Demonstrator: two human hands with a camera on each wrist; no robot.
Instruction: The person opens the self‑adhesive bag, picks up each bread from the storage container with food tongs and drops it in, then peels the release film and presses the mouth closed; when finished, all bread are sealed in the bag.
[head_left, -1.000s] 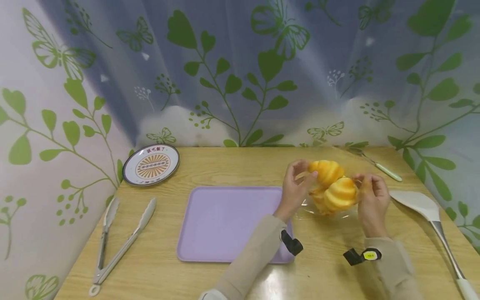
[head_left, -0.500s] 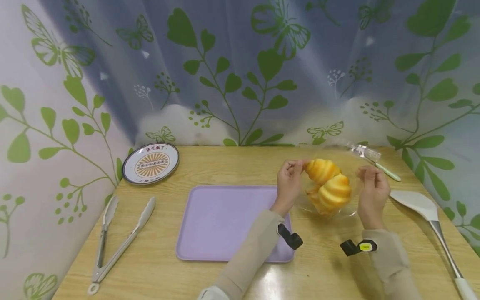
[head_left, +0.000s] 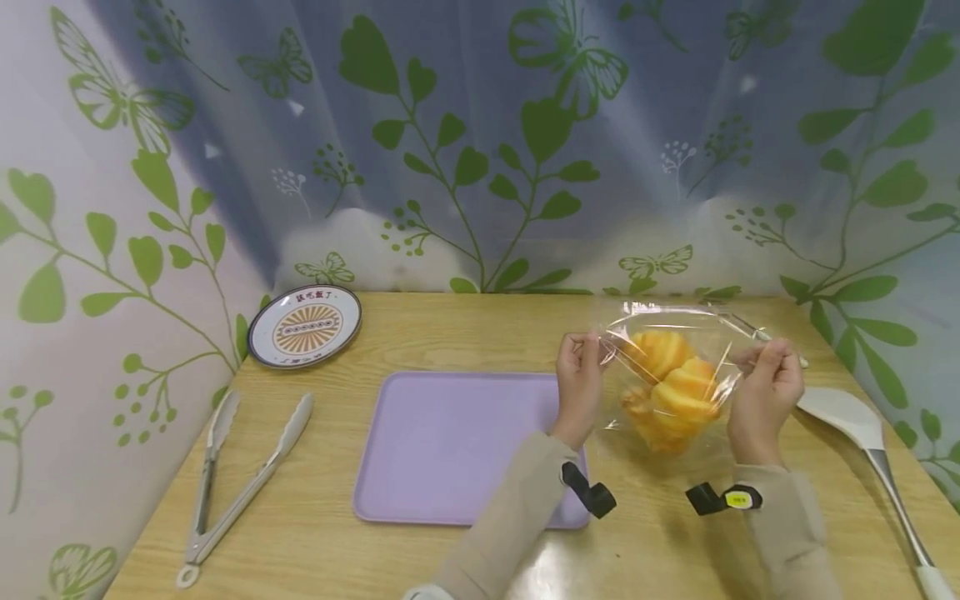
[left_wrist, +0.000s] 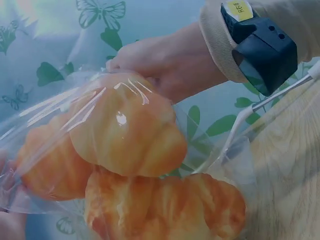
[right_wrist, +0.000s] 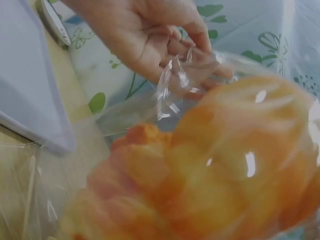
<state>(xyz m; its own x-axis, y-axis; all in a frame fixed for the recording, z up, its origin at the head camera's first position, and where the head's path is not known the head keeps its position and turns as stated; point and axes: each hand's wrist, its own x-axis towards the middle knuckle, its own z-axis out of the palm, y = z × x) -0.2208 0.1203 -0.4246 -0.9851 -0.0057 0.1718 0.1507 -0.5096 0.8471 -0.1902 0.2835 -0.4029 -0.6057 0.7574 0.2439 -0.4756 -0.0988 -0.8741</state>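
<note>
Clear, crinkly plastic bag (head_left: 660, 321) held up over the right part of the wood-grain tabletop (head_left: 322, 550), right of the tray; can't tell if its bottom touches the wood. Inside: golden-brown, ridged bread rolls (head_left: 684, 393), at least three, bunched together, two uppermost and one lower down. Left hand (head_left: 579, 387) pinches the bag's film at its left side, thumb against curled fingers, film gathered there; right hand (head_left: 765, 400) pinches the opposite side, its fingertips partly hidden in the left wrist view. Bag stretched between the two, shiny creases across the top. Both arms in beige sleeves (head_left: 510, 508), black wrist camera mount on each. Just left of the bag, flat lilac rectangular tray (head_left: 450, 450) with a low rim, right side partly covered by the left forearm. Further left, metal tongs (head_left: 240, 506) with pale scalloped tips, spread in a V, ring end toward the person. Behind them, round white plate (head_left: 305, 327) with dark rim and orange ray pattern. Right of the right hand, large white-headed spoon (head_left: 855, 421) with silver shaft and white grip. Slim pale-handled utensil (head_left: 804, 363) mostly hidden behind bag and right hand. Backdrop: blue-white curtain (head_left: 480, 167) with green leaves and butterflies.
</note>
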